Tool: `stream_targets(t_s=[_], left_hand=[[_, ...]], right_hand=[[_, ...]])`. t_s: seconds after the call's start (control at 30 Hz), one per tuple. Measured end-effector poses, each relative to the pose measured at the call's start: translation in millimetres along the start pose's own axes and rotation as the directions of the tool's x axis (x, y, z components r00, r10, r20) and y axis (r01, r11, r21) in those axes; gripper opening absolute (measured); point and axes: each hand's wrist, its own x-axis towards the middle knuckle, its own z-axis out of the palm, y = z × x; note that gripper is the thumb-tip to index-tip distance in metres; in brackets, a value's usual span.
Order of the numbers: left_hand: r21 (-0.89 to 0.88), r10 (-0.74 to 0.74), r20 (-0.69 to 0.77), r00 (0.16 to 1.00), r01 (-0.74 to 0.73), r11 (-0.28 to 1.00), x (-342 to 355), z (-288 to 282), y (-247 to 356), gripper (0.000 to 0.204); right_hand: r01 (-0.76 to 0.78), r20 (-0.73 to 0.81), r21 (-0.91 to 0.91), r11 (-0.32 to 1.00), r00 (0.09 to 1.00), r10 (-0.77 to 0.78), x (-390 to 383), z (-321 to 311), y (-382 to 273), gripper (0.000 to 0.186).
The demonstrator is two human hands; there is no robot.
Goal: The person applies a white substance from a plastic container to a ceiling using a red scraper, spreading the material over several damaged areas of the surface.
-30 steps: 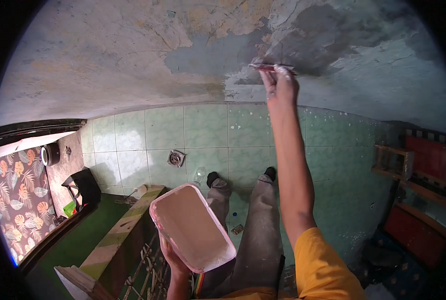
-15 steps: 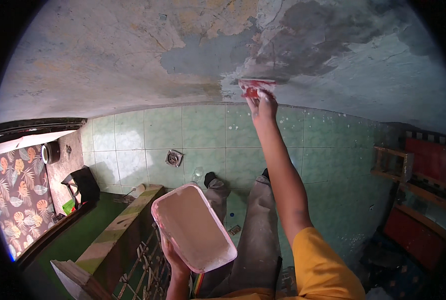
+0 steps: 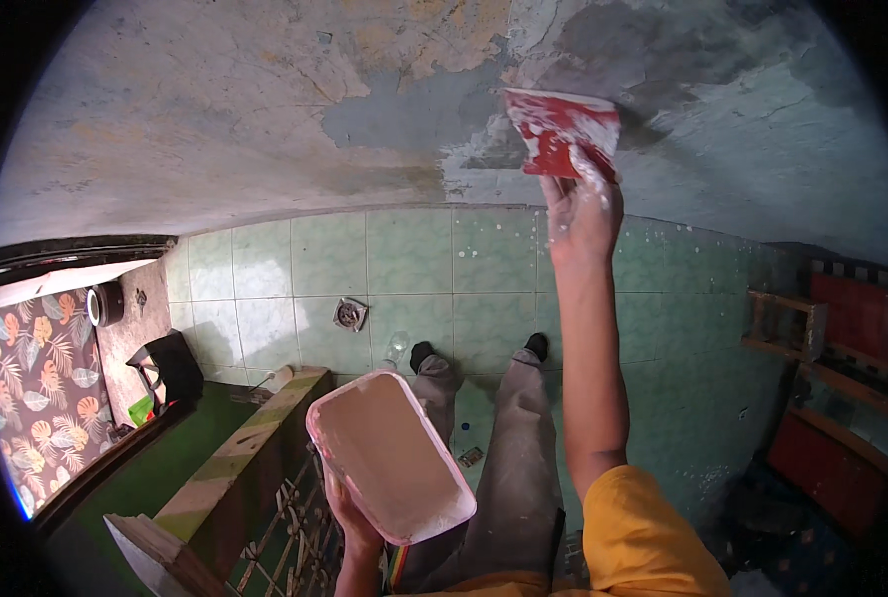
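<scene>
The right hand (image 3: 585, 211) clamps a red, white-smeared scraper (image 3: 558, 124) by its near side; its broad edge points away from the fingers, long axis running crosswise, seemingly against the patchy grey wall (image 3: 235, 119). Well apart, the left hand (image 3: 344, 507) grips a pink-rimmed tub (image 3: 434, 525), lengthwise slanting forward-left. Green floor tiles (image 3: 409, 249) spread between the hands.

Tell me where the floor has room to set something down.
Green tile looks free, bar white spots, between the wall and feet, and from the right forearm to the wooden frame. The far right is crowded with dark clutter; a clear plastic item sits by the left foot. The tub hides some floor.
</scene>
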Motion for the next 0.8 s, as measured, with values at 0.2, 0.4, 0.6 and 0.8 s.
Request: stream_targets(t_s=[0.2, 0.4, 0.6, 0.8], left_hand=[[0.046, -0.017, -0.012, 1.0, 0.017, 0.999, 0, -3, -11, 0.044], [0.114, 0.047, 0.11, 0.993, -0.06, 0.992, -6, 13, -3, 0.054], [0.049, 0.038, 0.049, 0.998, -0.041, 0.998, -15, 21, -6, 0.055], [-0.04, 0.039, 0.034, 0.999, -0.038, 0.998, -25, 43, -14, 0.051]], right_hand=[[-0.17, -0.272, -0.073, 0.983, 0.951, 0.144, 65, -114, 58, 0.019], [-0.127, -0.195, -0.064, 0.99, 0.974, 0.113, 93, -74, 45, 0.021], [0.044, -0.079, -0.039, 0.998, 0.996, -0.047, 13, -28, -38, 0.025], [-0.148, -0.302, -0.11, 0.983, 0.947, 0.109, 58, -116, 3, 0.025]])
